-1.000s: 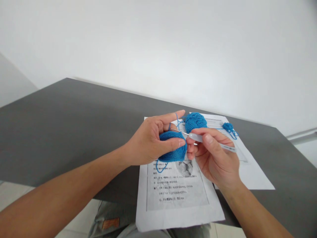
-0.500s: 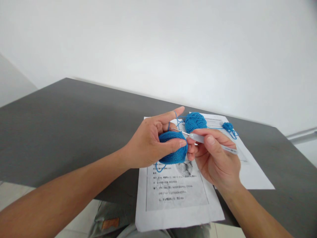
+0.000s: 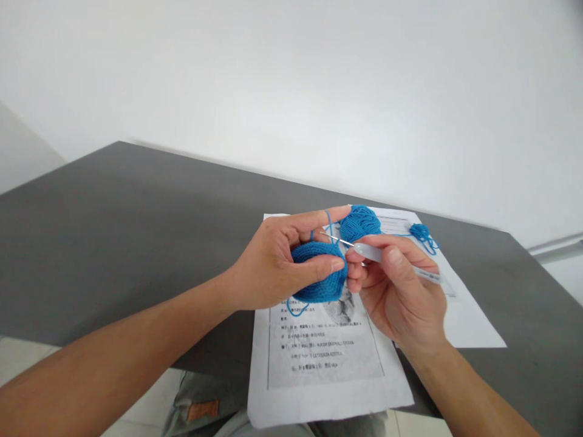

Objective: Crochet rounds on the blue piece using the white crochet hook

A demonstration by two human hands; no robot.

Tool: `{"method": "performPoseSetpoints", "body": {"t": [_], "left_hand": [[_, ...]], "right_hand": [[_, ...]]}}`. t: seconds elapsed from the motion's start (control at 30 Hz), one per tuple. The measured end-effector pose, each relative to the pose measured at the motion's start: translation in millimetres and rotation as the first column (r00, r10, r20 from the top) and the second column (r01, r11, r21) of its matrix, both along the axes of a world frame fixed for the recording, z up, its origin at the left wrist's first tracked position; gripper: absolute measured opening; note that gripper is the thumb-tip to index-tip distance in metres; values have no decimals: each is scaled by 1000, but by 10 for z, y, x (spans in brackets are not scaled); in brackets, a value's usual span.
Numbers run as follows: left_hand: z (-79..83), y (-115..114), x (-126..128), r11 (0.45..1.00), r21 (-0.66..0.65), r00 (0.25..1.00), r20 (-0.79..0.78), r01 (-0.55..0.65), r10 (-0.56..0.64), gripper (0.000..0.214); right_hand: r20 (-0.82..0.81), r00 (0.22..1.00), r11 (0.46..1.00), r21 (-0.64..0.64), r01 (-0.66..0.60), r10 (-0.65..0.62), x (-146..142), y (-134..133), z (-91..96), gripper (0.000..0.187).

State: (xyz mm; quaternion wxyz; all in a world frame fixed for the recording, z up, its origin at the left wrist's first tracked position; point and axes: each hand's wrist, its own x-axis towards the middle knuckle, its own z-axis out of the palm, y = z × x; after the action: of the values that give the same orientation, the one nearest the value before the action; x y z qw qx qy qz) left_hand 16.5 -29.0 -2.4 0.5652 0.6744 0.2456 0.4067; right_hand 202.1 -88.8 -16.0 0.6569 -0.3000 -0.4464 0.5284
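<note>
— Two hands at work; what does each hold?
— The left hand (image 3: pixel 273 267) is closed around a blue crocheted piece (image 3: pixel 319 280), thumb pressed on its front, forefinger stretched out with a strand of yarn (image 3: pixel 328 217) looped over it. The right hand (image 3: pixel 401 297) pinches a hook (image 3: pixel 370 251) by its pale handle, metal tip at the piece's top edge.
— And where is the piece?
— Held above a printed sheet (image 3: pixel 319 364) on the grey table (image 3: pixel 136 243). Just behind the hands lies a ball of yarn (image 3: pixel 363 221), with a small tangle (image 3: pixel 419 232) further right.
</note>
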Motion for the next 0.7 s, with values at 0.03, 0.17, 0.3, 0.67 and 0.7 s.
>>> {"method": "performPoseSetpoints", "body": {"t": [0.03,0.17,0.3,0.67,0.7], "left_hand": [[-2,-2,-1,1000,-8,1000,-1,0,0,67],[3,-17,5,995,-94,999,33,19,-16,79],[10,-23,17,985,-156,993,110,69,-52,89],[-1,-24,17,990,-110,991,106,89,-77,88],[1,-25,17,990,-111,992,96,88,-77,88]], "right_hand": [[1,1000,1000,-4,1,-1,0,1,2,14],[10,1000,1000,-16,-3,4,11,9,6,14],[23,1000,999,-38,-11,12,21,9,-1,15],[57,998,1000,-15,-18,19,51,39,25,14],[69,997,1000,-10,-19,19,61,43,28,14]]}}
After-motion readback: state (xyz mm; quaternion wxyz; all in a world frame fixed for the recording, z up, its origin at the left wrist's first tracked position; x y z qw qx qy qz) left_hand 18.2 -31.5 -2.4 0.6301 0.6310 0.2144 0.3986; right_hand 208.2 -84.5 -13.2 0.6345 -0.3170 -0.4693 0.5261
